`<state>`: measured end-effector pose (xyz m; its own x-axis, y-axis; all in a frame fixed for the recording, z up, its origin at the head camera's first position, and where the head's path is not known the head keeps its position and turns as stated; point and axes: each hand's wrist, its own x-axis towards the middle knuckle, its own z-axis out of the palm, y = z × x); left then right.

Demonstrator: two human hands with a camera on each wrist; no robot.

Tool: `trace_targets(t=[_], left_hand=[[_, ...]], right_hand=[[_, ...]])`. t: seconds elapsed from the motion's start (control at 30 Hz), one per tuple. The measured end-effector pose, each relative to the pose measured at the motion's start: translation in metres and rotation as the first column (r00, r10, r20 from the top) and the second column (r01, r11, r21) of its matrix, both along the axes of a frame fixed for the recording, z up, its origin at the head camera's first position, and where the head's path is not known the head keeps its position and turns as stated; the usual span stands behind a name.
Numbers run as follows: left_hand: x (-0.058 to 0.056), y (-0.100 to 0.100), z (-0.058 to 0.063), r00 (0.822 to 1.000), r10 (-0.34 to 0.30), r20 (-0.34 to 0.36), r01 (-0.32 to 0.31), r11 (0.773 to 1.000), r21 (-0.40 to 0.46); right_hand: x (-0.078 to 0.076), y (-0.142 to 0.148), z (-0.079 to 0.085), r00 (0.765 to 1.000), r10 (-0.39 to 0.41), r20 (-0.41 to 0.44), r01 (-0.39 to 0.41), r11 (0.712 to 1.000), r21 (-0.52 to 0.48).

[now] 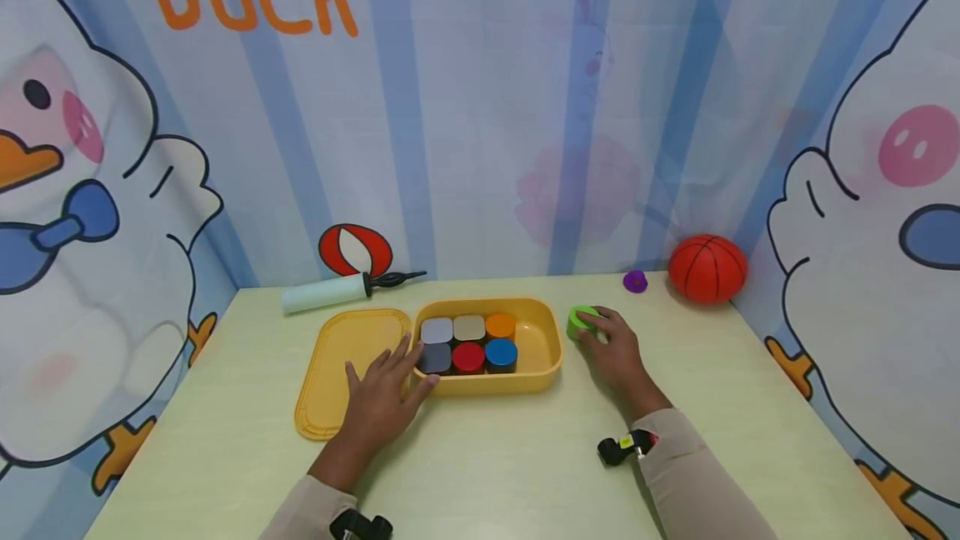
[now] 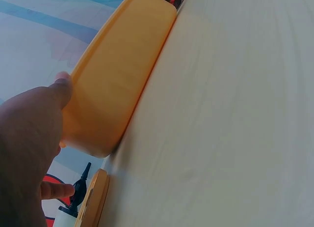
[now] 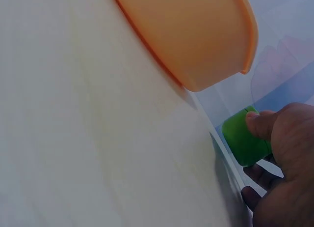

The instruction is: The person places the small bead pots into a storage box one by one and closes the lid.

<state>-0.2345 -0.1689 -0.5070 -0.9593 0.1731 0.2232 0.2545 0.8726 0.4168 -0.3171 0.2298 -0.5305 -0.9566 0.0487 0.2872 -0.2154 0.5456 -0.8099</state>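
My left hand rests at the left front corner of a yellow plastic box, fingers spread and thumb touching the rim. In the left wrist view, the thumb lies along the box's side wall. Inside the box, several small pieces stand in two rows: lavender, beige and orange behind, grey-blue, red and blue in front. To the right of the box, my right hand pinches a small green cylinder between thumb and fingers.
A flat yellow lid lies left of the box, partly under the left fingers in the head view. Behind it is a pale green hand pump. A small purple object and a red ball sit at the back right, before a curtain.
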Motion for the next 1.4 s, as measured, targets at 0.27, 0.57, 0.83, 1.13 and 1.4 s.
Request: trace_targets(t=[0.27,0.57,0.83,1.13,1.4], left_hand=[[0.0,0.0,-0.002,1.0,0.0,-0.014,0.0,1.0,-0.004],[0.001,0.001,0.001,1.0,0.014,-0.014,-0.014,1.0,-0.005],[0.001,0.001,0.001,1.0,0.007,-0.006,-0.007,1.0,0.003],[0.001,0.001,0.0,1.0,0.016,-0.017,-0.016,1.0,-0.006],[0.0,0.001,0.0,1.0,0.01,-0.006,-0.01,1.0,0.002]], right_hand=[[0.003,-0.005,0.004,0.999,-0.02,-0.027,0.019,1.0,-0.013],[0.008,-0.013,0.014,0.992,-0.051,-0.113,0.038,0.993,-0.115],[0.014,-0.021,0.019,0.974,-0.074,-0.215,0.045,0.99,-0.136],[0.018,-0.031,0.021,0.938,-0.037,-0.346,0.003,0.995,-0.098],[0.021,-0.038,0.025,0.906,0.038,-0.421,-0.054,0.998,-0.026]])
